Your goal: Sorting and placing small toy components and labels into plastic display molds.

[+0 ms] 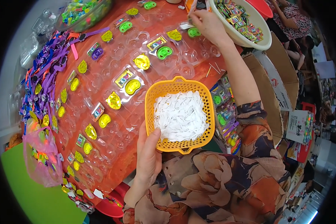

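Note:
My left hand [148, 151] grips the near left rim of a yellow perforated plastic basket [150, 112], its thumb over the edge. A heap of small white plastic pieces [181, 116] fills the basket. Far off at the upper right, my right hand [209, 25] bends its fingers together over a clear blister tray [184, 43]. Whatever is in those fingers is too small to make out. Close under them are a small whitish piece [185, 26] and a green bean-shaped piece [193, 32]. Nearby trays hold a gold animal-face piece [142, 61] and a small picture card [156, 43].
Rows of clear trays cover the red table [209, 74]. A cream basin [263, 45] of small packets stands beside my right hand. Purple straps [44, 74] and a pink bag [43, 164] lie left. Cardboard boxes [267, 86] stand right; another person [293, 22] sits beyond.

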### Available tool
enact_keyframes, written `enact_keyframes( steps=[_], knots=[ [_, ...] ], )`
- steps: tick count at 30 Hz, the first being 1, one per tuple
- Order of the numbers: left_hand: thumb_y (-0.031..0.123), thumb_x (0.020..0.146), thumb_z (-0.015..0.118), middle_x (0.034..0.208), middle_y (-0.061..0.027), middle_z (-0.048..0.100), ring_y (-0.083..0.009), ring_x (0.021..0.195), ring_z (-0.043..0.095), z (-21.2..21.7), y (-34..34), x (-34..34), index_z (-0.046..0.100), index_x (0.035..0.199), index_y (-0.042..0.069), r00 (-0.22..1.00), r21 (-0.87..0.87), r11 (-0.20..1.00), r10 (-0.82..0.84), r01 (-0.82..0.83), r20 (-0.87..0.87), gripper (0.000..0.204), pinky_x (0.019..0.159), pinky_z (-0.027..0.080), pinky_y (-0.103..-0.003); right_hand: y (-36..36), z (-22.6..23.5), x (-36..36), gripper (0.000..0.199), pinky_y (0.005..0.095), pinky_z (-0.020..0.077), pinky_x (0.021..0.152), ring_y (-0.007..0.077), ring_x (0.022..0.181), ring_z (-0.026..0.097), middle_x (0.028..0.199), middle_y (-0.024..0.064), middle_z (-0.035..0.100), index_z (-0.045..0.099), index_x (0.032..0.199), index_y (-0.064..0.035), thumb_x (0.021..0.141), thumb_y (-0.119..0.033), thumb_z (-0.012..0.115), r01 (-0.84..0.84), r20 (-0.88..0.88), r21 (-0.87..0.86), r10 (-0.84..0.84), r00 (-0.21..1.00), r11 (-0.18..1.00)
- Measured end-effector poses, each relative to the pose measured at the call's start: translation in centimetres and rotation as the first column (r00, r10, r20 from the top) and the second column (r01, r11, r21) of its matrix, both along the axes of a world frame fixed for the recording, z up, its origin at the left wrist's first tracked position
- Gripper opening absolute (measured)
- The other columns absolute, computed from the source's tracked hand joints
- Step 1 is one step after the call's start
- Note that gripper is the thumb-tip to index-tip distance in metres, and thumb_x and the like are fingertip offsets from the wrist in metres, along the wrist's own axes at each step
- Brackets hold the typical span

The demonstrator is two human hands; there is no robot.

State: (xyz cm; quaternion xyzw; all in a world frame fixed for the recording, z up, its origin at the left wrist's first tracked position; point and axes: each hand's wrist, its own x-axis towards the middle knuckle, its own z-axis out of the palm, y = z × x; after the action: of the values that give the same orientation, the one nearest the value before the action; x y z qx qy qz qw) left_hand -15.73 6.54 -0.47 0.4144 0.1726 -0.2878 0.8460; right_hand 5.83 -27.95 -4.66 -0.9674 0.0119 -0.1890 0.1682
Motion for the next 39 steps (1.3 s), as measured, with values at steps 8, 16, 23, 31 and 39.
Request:
enact_keyframes(
  steps=[8,16,23,31,39],
  knots=[
    [0.015,0.1,0.058,0.141,-0.0129,0.052,-0.0192,0.13,0.051,-0.3,0.3,-0.1,0.035,0.147,0.0,1.0,-0.016,1.0,-0.014,0.014,-0.006,0.054,0.11,0.04,-0.036,1.3,-1.5,0.9,0.019,0.0398,0.0558,0.064,0.031,0.077,0.068,0.093,0.0068,0.067,0.071,0.103,-0.0118,0.096,-0.027,0.063,0.101,0.307,-0.344,0.01,0.952,0.933],
    [0.016,0.1,0.058,0.142,-0.0127,0.051,-0.0193,0.131,0.05,-0.5,0.8,-0.1,0.035,0.147,0.0,1.0,-0.014,1.0,-0.007,0.007,-0.003,0.054,0.111,0.039,-0.036,3.4,-2.5,-1.8,0.022,0.0407,0.0575,0.067,0.0286,0.084,0.07,0.107,0.0049,0.066,0.069,0.112,-0.0146,0.097,-0.028,0.061,0.012,0.079,-0.408,0.022,0.997,0.913],
    [0.016,0.1,0.059,0.142,-0.012,0.051,-0.0194,0.131,0.049,-0.4,1.0,-0.2,0.035,0.147,0.001,0.999,-0.02,0.999,-0.031,0.031,0.01,0.055,0.112,0.038,-0.036,1.5,-2.7,-2.2,0.027,0.0428,0.0576,0.075,0.0292,0.094,0.069,0.117,0.0041,0.064,0.066,0.121,-0.015,0.095,-0.018,0.057,0.032,0.066,-0.32,-0.012,0.998,0.947],
    [0.014,0.099,0.058,0.142,-0.0119,0.051,-0.0194,0.131,0.049,-0.4,1.0,-0.2,0.036,0.147,0.001,1.0,-0.024,1.0,-0.016,0.016,0.012,0.054,0.112,0.038,-0.036,2.5,-2.1,-1.6,0.027,0.043,0.0571,0.077,0.0304,0.095,0.069,0.114,0.0095,0.063,0.067,0.118,-0.0138,0.097,-0.029,0.057,0.013,-0.071,-0.322,-0.038,0.997,0.947],
    [0.014,0.099,0.058,0.142,-0.0121,0.051,-0.0195,0.131,0.049,-0.5,1.0,-0.2,0.035,0.147,0.0,1.0,-0.03,0.999,-0.016,0.016,0.005,0.054,0.112,0.037,-0.036,3.0,-1.9,-1.1,0.032,0.0436,0.0572,0.078,0.0311,0.094,0.07,0.113,0.0102,0.064,0.068,0.116,-0.0145,0.098,-0.039,0.057,0.113,-0.103,-0.326,-0.154,0.983,0.939]
  ],
)
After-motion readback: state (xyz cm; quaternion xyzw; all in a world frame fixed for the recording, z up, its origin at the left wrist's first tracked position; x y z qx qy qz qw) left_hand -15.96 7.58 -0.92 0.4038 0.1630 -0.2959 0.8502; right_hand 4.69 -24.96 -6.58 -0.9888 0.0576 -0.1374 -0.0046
